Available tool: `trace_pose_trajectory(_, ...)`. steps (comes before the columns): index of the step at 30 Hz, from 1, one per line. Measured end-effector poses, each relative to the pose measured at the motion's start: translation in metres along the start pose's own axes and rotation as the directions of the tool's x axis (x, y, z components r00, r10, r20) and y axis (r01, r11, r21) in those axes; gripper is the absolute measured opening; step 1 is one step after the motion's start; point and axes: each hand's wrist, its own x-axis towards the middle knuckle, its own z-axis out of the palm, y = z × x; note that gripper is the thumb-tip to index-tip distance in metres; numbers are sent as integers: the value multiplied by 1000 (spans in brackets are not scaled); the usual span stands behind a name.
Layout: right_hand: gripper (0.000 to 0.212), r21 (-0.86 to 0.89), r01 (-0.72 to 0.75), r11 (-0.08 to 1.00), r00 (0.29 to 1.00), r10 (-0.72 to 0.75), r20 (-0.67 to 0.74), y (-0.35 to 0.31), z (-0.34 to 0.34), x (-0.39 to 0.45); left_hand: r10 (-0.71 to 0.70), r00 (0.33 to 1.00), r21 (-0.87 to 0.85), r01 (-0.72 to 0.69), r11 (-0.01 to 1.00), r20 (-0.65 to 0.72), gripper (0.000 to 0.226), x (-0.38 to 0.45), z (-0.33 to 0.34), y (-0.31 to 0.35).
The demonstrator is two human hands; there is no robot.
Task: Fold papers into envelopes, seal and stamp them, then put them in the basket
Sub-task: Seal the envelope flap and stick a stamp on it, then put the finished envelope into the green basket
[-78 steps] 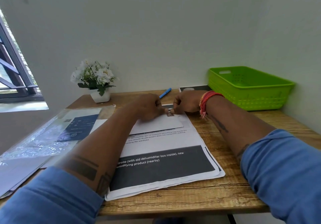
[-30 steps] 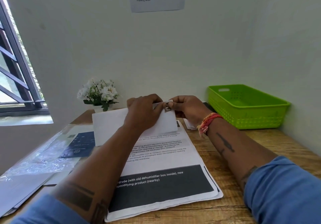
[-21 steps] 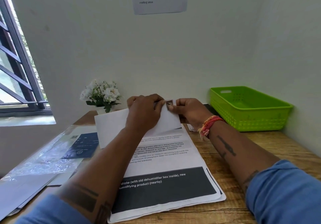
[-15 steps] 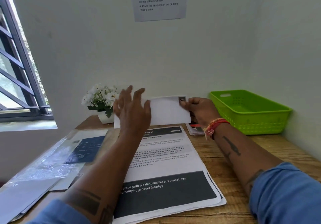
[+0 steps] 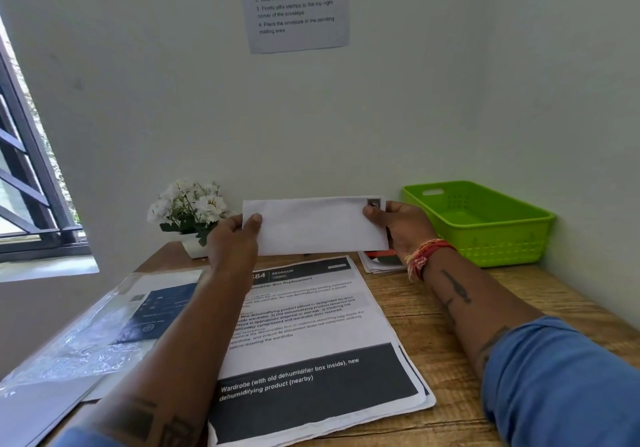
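I hold a white envelope (image 5: 313, 226) upright above the wooden desk (image 5: 519, 308), facing me. A small stamp (image 5: 374, 202) sits on its top right corner. My left hand (image 5: 235, 244) pinches the left end, thumb on the front. My right hand (image 5: 403, 226) pinches the right end just below the stamp. A stack of printed papers (image 5: 311, 342) lies flat on the desk under my arms. The green basket (image 5: 481, 221) stands at the back right against the wall, and nothing shows inside it.
A white flower pot (image 5: 192, 214) stands at the back left behind my left hand. Plastic sleeves with dark sheets (image 5: 90, 335) lie at the left. A small pile of paper items (image 5: 377, 261) lies under my right wrist. An instruction sheet (image 5: 296, 4) hangs on the wall.
The envelope came up off the papers to stand upright. My left hand let go for a moment, fingers spread, then took hold of the left end. My view tilted up.
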Motion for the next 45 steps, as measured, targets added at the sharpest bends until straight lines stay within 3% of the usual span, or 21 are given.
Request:
trace_pose_trajectory(6, 27, 156, -28, 987, 999, 21, 44, -1, -3, 2, -176, 980, -189, 190, 963, 88, 38, 5, -2, -4)
trace_pose_trajectory(8, 21, 163, -26, 986, 999, 20, 40, 0, -1, 0, -212, 971, -248, 234, 940, 110, 39, 3, -3, -1)
trace_pose_trajectory(13, 19, 274, 24, 962, 999, -10, -50, -5, -4, -1, -252, 944, -191, 294, 937, 214, 12, -1, 6, 1)
trace_pose_trajectory(17, 29, 463, 27, 886, 994, 23, -102, -6, -3, 1, -277, 932, -228, 329, 916, 233, 25, -3, 6, 0)
trace_pose_trajectory(19, 29, 474, -67, 878, 994, 99, -43, -4, -1, -2, -278, 925, -309, 353, 883, 260, 25, -3, 5, 1)
trace_pose_trajectory(22, 18, 359, -172, 917, 984, 148, 95, 1, 4, -8, -270, 925, -347, 354, 869, 266, 24, -5, 8, 3)
trace_pose_trajectory(27, 22, 283, -186, 941, 978, 151, 142, -1, 18, -21, -224, 895, -323, 358, 876, 386, 21, -24, 20, 15)
trace_pose_trajectory(31, 19, 247, -134, 960, 991, 134, 20, -13, 22, -33, -225, 794, -108, 342, 934, 565, 24, -48, 36, 39)
trace_pose_trajectory(34, 22, 152, -16, 988, 988, 40, -152, -35, 4, -30, -280, 715, -53, 405, 913, 641, 22, -66, 57, 60)
trace_pose_trajectory(36, 45, -33, 38, 999, 970, -45, -238, -55, -13, -32, -291, 703, -79, 443, 893, 649, 22, -81, 77, 75)
trace_pose_trajectory(38, 85, -206, 61, 977, 963, -112, -247, -69, -34, -35, -291, 680, -113, 484, 868, 673, 21, -100, 103, 87)
trace_pose_trajectory(40, 99, -281, 65, 957, 963, -133, -233, -77, -60, -38, -288, 643, -121, 514, 849, 710, 16, -121, 131, 95)
trace_pose_trajectory(43, 75, -333, 68, 941, 952, -161, -261, -84, -101, -42, -290, 593, -99, 535, 839, 751, 4, -149, 169, 98)
trace_pose_trajectory(45, 45, -439, -22, 898, 941, -130, -313, -89, -128, -44, -287, 592, -28, 464, 885, 753, 9, -164, 187, 94)
